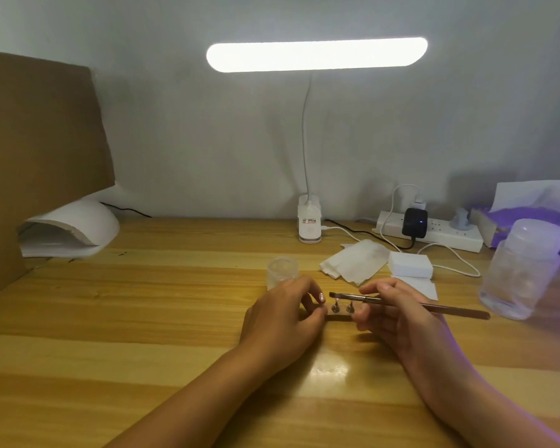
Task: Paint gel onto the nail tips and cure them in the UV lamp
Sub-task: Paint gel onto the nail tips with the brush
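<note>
The right hand [398,315] pinches a slim brush [434,307] between thumb and curled fingers. Its flat dark bristles sit just above one of two small dark pegs [349,308]; any clear nail tip on them is too small to make out. The pegs stand on a narrow brown holder strip [341,316], and the left hand [282,315] grips the strip's left end with bent fingers. The strip lies mid-way across the glossy wooden tabletop [143,318]. A smooth white domed UV lamp [78,227] sits at the far left edge (half hidden by cardboard [39,140]). A small clear cup [282,270] stands just behind the left hand.
</note>
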A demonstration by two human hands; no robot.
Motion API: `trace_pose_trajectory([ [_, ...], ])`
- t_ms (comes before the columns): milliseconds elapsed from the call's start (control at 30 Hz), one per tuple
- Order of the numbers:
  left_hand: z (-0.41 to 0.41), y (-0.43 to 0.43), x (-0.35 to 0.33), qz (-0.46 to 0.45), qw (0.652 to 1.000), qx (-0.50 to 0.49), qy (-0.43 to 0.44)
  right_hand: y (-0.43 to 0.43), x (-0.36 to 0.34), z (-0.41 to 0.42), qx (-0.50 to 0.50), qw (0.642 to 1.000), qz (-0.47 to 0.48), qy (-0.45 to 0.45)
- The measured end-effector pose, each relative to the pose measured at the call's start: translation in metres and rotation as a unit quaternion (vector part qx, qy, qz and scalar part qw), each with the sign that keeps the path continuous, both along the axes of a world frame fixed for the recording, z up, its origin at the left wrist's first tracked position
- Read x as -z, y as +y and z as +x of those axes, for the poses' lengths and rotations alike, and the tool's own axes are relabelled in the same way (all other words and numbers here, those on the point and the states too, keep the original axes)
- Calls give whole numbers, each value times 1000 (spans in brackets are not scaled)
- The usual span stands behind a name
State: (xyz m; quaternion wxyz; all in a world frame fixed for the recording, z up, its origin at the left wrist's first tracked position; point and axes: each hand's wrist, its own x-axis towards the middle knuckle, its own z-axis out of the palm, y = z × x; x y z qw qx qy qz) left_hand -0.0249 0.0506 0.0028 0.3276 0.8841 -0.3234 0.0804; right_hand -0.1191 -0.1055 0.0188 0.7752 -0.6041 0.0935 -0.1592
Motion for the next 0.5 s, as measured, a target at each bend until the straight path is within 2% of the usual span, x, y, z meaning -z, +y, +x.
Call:
trace_pose_trajectory([
  [133, -3, 0, 0, 7, 999, 7, -39, 5, -2, -2, -13, 998, -55, -8],
  [233, -9, -1, -2, 4, 995, 10, -99, 7, -3, -4, 25, 993, -117, -4],
  [333, -11, -2, -4, -8, 991, 31, -130, 5, -2, -3, 61, 989, -133, -6],
  [500, -6, 1, -1, -46, 991, 105, -67, 2, 2, -2, 73, 988, -137, 9],
])
